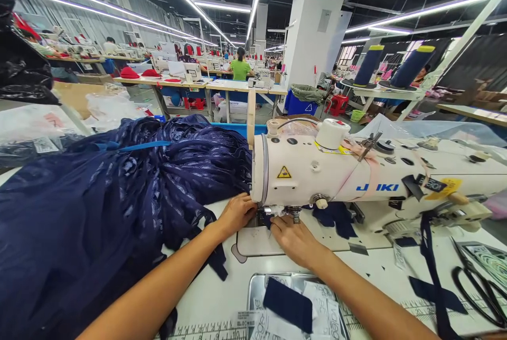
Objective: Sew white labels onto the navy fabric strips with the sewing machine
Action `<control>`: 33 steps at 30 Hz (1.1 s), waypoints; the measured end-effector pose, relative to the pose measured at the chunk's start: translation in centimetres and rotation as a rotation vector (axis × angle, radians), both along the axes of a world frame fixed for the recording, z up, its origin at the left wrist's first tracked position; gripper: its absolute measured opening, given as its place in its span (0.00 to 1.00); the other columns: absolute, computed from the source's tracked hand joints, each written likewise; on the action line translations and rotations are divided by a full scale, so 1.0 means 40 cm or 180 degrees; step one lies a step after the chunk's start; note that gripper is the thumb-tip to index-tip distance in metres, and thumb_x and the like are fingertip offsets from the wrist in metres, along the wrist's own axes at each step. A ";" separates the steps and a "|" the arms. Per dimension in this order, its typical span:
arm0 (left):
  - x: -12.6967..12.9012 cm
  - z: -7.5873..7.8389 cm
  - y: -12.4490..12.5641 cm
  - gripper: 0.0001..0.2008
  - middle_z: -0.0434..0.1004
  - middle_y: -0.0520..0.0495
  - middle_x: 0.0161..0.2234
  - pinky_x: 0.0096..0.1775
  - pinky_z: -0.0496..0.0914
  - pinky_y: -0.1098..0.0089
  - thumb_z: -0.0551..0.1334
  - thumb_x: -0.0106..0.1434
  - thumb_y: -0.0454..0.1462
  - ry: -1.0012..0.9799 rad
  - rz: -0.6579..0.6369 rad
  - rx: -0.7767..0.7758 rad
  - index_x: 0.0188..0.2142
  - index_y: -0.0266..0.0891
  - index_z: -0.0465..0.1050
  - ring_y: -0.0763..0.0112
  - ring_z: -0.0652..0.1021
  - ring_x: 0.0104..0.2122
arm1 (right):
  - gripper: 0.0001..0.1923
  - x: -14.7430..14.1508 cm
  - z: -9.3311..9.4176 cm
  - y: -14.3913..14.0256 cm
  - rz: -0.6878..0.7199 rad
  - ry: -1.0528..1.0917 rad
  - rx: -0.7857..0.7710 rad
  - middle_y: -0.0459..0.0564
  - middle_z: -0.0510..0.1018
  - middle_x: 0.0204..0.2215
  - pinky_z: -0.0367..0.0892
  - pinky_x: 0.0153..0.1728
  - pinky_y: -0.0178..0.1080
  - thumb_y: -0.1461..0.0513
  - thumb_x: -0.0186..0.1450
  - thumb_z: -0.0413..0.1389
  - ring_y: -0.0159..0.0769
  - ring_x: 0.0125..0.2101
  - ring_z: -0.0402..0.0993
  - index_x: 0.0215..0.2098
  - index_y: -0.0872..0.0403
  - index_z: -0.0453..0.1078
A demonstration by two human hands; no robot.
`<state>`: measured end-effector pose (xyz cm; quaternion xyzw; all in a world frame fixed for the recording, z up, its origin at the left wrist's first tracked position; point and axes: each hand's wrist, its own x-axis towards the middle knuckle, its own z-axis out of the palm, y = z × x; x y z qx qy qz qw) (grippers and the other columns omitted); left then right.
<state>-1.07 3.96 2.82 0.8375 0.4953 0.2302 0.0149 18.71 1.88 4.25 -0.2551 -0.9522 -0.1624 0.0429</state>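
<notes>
A white sewing machine (340,171) stands in front of me. My left hand (238,214) is at the left of the needle area with its fingers bent, gripping the edge of the navy fabric (130,197); its fingertips are partly hidden by the machine head. On the other side of the needle, my right hand (293,235) has its fingers closed on a small dark navy piece (264,218) by the presser foot. The large navy heap, with lacy gathers, spreads over the table to the left. A blue strip (144,145) lies on top of it.
Nearer me, a metal tray (251,298) holds white labels and a navy patch (288,304). Black scissors (477,287) and navy scraps (438,293) lie at the right. Two navy thread cones (366,67) stand behind the machine. Farther back are workstations and a person in green (240,69).
</notes>
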 end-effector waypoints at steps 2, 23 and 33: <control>0.000 -0.003 0.002 0.10 0.73 0.48 0.28 0.36 0.67 0.69 0.54 0.54 0.26 -0.0026 -0.0012 0.0017 0.28 0.39 0.72 0.68 0.73 0.32 | 0.10 0.000 0.000 -0.001 -0.0009 -0.0007 0.0011 0.58 0.73 0.38 0.65 0.31 0.39 0.74 0.57 0.49 0.40 0.34 0.69 0.32 0.58 0.67; 0.008 -0.005 0.012 0.09 0.75 0.49 0.28 0.35 0.68 0.70 0.56 0.53 0.26 0.0009 0.0011 0.0191 0.27 0.38 0.72 0.68 0.74 0.32 | 0.08 -0.019 -0.019 -0.004 0.0061 0.0155 0.0123 0.56 0.73 0.30 0.64 0.31 0.40 0.74 0.55 0.50 0.41 0.32 0.67 0.28 0.59 0.67; 0.014 -0.007 0.032 0.07 0.75 0.47 0.29 0.34 0.67 0.70 0.57 0.52 0.27 0.0003 0.0154 0.0233 0.27 0.36 0.72 0.67 0.74 0.31 | 0.07 -0.043 -0.035 -0.005 -0.0117 0.0208 0.0205 0.57 0.73 0.30 0.64 0.33 0.42 0.74 0.56 0.50 0.41 0.31 0.68 0.28 0.60 0.68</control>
